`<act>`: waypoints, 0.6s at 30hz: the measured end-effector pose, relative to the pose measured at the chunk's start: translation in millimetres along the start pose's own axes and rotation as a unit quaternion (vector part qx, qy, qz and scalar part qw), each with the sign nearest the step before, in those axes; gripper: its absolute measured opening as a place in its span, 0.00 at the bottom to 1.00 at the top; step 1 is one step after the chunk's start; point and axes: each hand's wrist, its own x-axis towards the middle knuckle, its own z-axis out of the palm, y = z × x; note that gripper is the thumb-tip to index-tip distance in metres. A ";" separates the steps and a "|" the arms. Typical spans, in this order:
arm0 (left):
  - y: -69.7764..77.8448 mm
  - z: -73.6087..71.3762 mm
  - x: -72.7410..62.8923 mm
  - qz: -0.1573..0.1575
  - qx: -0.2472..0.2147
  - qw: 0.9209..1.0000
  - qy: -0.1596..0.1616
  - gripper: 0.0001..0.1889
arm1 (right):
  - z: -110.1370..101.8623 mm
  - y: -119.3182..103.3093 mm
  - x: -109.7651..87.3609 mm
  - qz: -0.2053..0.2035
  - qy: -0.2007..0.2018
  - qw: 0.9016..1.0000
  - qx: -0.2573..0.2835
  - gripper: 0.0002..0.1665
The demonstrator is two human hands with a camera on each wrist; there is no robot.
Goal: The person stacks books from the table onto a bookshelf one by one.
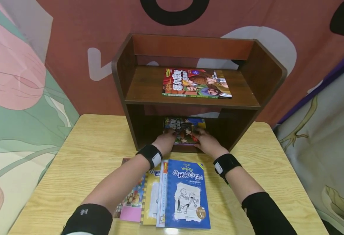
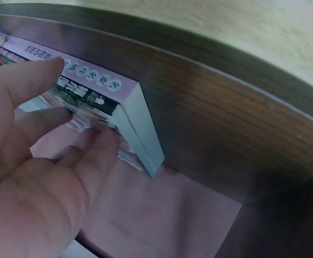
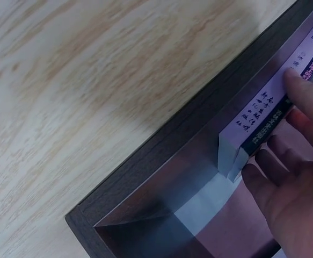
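Note:
Two books point(image 1: 183, 125) lie stacked flat in the lower compartment of a dark brown wooden shelf point(image 1: 257, 85). The bottom one has a purple spine point(image 3: 253, 102); the top one's spine point(image 2: 81, 91) is black with white lettering. At the stack's left end is my left hand point(image 1: 165, 142), thumb against the spines, the other fingers spread over the top cover and its end. My right hand point(image 1: 210, 143) is at the other end. Its thumb touches the purple spine, while its bent fingers lie along the cover's edge, partly in shadow.
A colourful book point(image 1: 196, 83) lies flat on the upper shelf. On the table point(image 1: 98, 137) before the unit, a blue book point(image 1: 186, 195) overlaps a yellow one point(image 1: 151, 199) and several others, partly under my left forearm. A patterned cloth point(image 1: 80, 65) hangs behind.

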 end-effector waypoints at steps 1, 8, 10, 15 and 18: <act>0.8 -0.4 -1.6 -0.001 0.000 1.000 -0.002 0.27 | -0.2 -0.6 -0.2 0.003 0.000 1.000 -0.003 0.33; 8.7 -8.0 -14.3 0.023 -0.024 0.999 -0.023 0.28 | 1.7 -5.5 -3.5 0.010 0.016 1.000 -0.024 0.33; 11.9 -11.3 -19.6 0.042 -0.025 0.999 -0.019 0.26 | 3.5 -7.2 -5.7 0.009 0.025 0.999 -0.027 0.34; 19.6 -18.0 -38.5 0.083 -0.011 0.997 -0.007 0.24 | 7.8 -15.2 -15.5 -0.003 0.045 0.999 -0.027 0.40; 22.1 -20.8 -53.1 0.091 -0.019 0.995 -0.022 0.24 | 6.9 -26.4 -25.8 -0.004 0.048 0.999 -0.016 0.41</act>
